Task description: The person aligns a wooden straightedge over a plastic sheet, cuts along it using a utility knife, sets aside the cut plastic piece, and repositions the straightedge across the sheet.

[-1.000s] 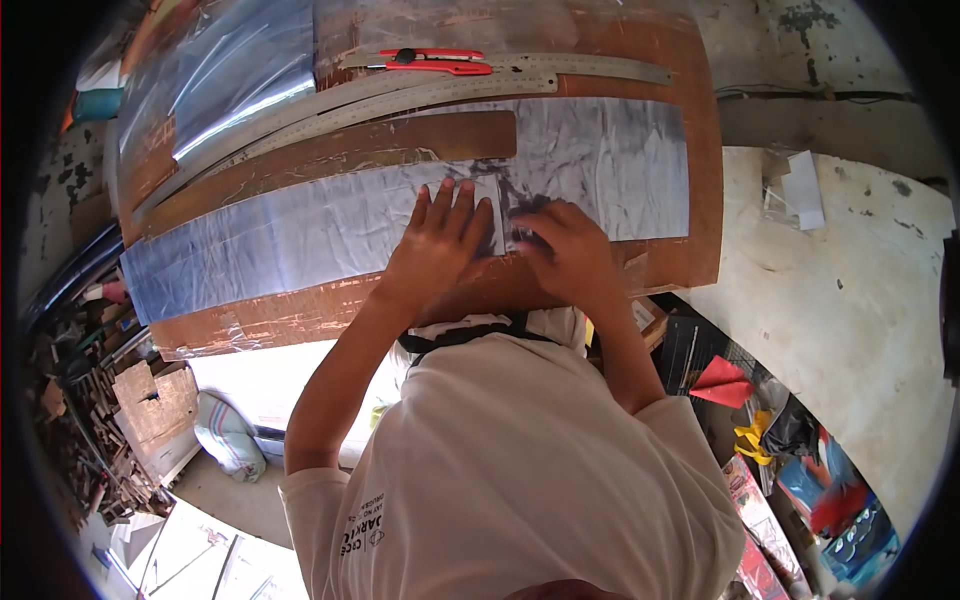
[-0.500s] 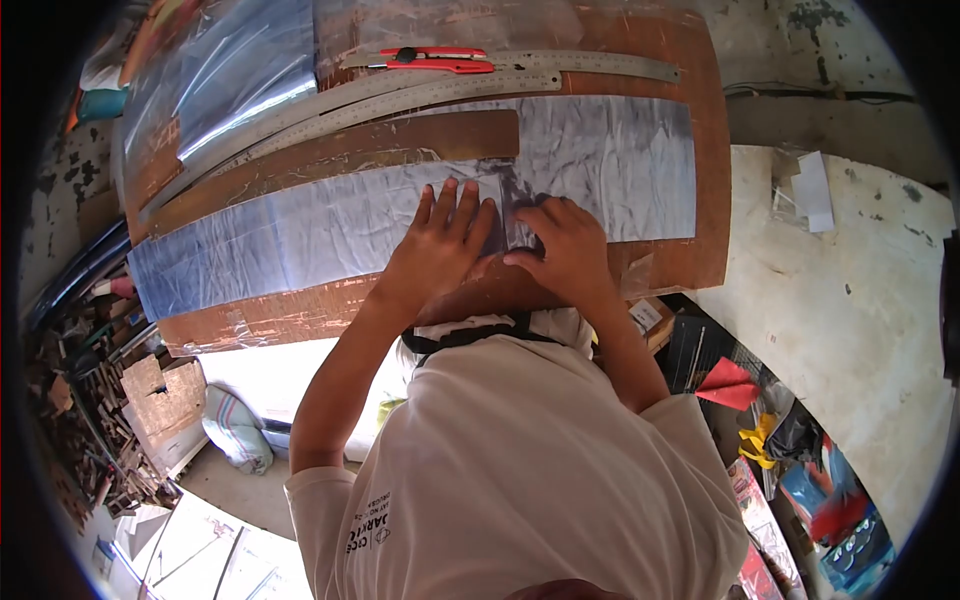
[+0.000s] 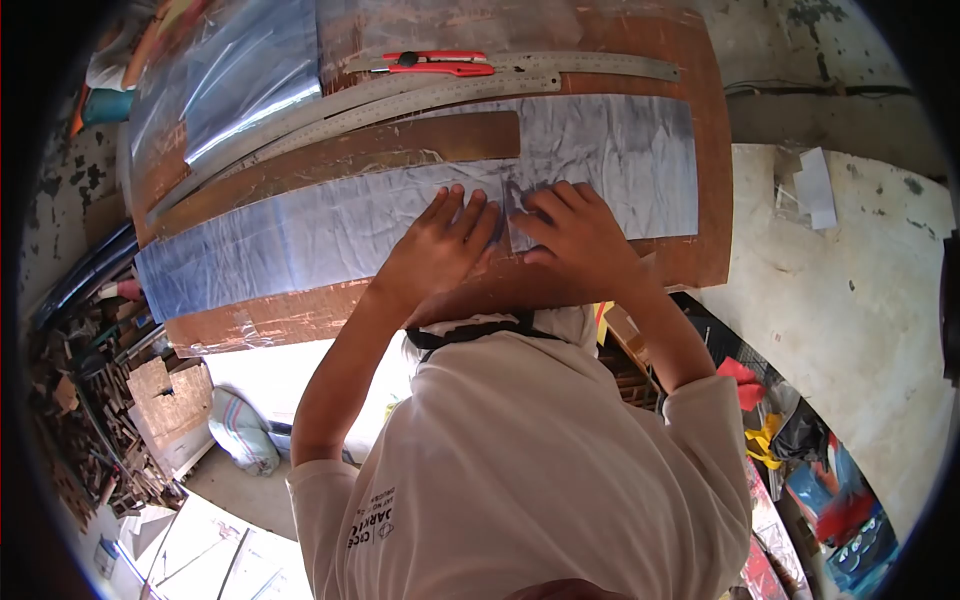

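A long strip of wrinkled, clear plastic sheet (image 3: 280,240) lies across the brown board (image 3: 712,200). It meets a wider wrinkled part (image 3: 640,160) on the right along a seam in front of me; whether they are one piece I cannot tell. My left hand (image 3: 440,245) rests on the strip left of this seam, fingers stretched forward. Just right of the seam, my right hand (image 3: 580,240) touches the sheet with bent fingertips, its thumb apart. Nothing is gripped in either hand. What lies under the palms is hidden.
Beyond the sheet lie metal rulers (image 3: 460,95) and a red utility knife (image 3: 440,66). Folded clear plastic (image 3: 250,80) sits at the far left. A pale tabletop (image 3: 850,280) stands to the right, scraps (image 3: 815,190) on it. Wood pieces (image 3: 165,400) pile up at the lower left.
My right hand has turned and shifted slightly right, its forearm and elbow swinging outward. My left hand stays on the strip, with its fingers drawn a little closer together.
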